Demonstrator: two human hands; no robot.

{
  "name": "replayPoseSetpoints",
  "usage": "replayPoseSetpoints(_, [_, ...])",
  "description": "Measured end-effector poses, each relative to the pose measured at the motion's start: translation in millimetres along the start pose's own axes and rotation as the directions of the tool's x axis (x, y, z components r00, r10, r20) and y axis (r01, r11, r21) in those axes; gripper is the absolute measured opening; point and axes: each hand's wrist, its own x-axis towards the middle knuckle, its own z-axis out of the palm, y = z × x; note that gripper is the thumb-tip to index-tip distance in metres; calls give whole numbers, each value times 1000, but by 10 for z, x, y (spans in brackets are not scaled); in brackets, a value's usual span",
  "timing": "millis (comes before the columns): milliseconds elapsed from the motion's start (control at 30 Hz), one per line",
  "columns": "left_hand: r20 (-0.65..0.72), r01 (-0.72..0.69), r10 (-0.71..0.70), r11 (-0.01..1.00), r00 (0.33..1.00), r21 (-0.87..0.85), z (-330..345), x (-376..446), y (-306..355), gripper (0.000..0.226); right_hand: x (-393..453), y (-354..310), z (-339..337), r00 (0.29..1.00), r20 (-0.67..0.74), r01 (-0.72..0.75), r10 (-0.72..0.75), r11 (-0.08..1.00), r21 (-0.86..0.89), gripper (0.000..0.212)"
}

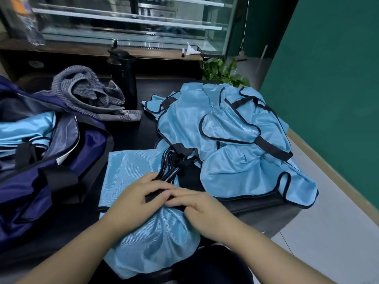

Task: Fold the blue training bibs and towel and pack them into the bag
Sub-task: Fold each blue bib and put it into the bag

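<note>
Bib (143, 228) strap hidden under both hands (135, 197), left grip pinching it, right (203, 203) unclear.

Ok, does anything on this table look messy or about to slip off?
Yes. The heap of unfolded blue bibs spills past the table's right edge, one corner drooping over it. The grey towel lies crumpled beside the open bag. Both hands, left and right, are on the bib being folded.

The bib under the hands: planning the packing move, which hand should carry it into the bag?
Probably left. The left hand already lies on the bib, and the open bag sits on its side; the right hand would reach across.
</note>
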Motion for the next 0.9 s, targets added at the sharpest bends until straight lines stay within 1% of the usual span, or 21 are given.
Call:
replayPoseSetpoints(33, [-17, 35, -35, 999, 999, -19, -1, 0, 2, 14, 1, 19, -17, 995, -81, -61, 64, 997, 46, 47])
replayPoseSetpoints(100, [-45, 81, -83, 995, 996, -53, -2, 1, -19, 21, 29, 86, -90, 941, -273, -187, 197, 980, 63, 44])
replayPoseSetpoints(133, [-55, 97, -101, 992, 993, -76, -7, 10, -28, 23, 44, 126, -126, 914, -329, -234, 237, 971, 49, 41])
replayPoseSetpoints(167, [-59, 115, -121, 989, 991, -98, -17, 16, -32, 25, 61, 158, -155, 901, -345, -265, 263, 963, 43, 37])
replayPoseSetpoints(200, [-64, 134, -142, 984, 988, -113, -23, 22, -45, 26, 81, 174, -177, 901, -333, -279, 278, 959, 45, 33])
replayPoseSetpoints(300, [-74, 145, -155, 981, 985, -130, -31, 29, -55, 28, 129, 175, -169, 936, -232, -263, 264, 964, 36, 19])
replayPoseSetpoints(333, [-76, 141, -153, 980, 985, -144, -32, 28, -56, 28, 143, 153, -146, 948, -198, -251, 249, 968, 14, 21])
replayPoseSetpoints(467, [-39, 174, -193, 943, 980, -285, -56, 7, -14, 26, 181, 93, -79, 985, -113, -141, 132, 987, -81, 49])
replayPoseSetpoints(533, [-16, 180, -195, 929, 981, -324, -79, -6, 11, 38, 176, 93, -81, 993, -88, -89, 81, 991, -96, 54])
replayPoseSetpoints(567, [-8, 178, -191, 929, 981, -324, -85, -9, 10, 43, 170, 95, -82, 995, -84, -68, 58, 991, -115, 50])
replayPoseSetpoints(667, [0, 172, -184, 920, 983, -353, -90, -3, 5, 50, 140, 122, -75, 993, -116, -18, -9, 973, -228, 25])
replayPoseSetpoints(700, [-1, 165, -178, 912, 984, -375, -90, 1, 8, 51, 123, 122, -79, 989, -145, -19, -18, 969, -246, 21])
replayPoseSetpoints(733, [-2, 158, -174, 900, 985, -406, -91, 7, 16, 51, 105, 110, -89, 985, -172, -33, -10, 969, -246, 21])
replayPoseSetpoints(767, [-5, 156, -176, 887, 984, -435, -89, 13, 13, 49, 90, 94, -100, 984, -181, -44, 0, 971, -236, 25])
replayPoseSetpoints(833, [-3, 155, -175, 875, 984, -459, -85, 17, 3, 48, 82, 67, -116, 989, -151, -32, -5, 969, -243, 44])
replayPoseSetpoints(867, [0, 152, -170, 882, 986, -446, -82, 17, -5, 51, 87, 58, -119, 992, -128, -19, -14, 967, -253, 52])
replayPoseSetpoints(900, [2, 144, -158, 899, 987, -413, -78, 18, -15, 51, 100, 58, -118, 993, -113, -2, -27, 968, -251, 55])
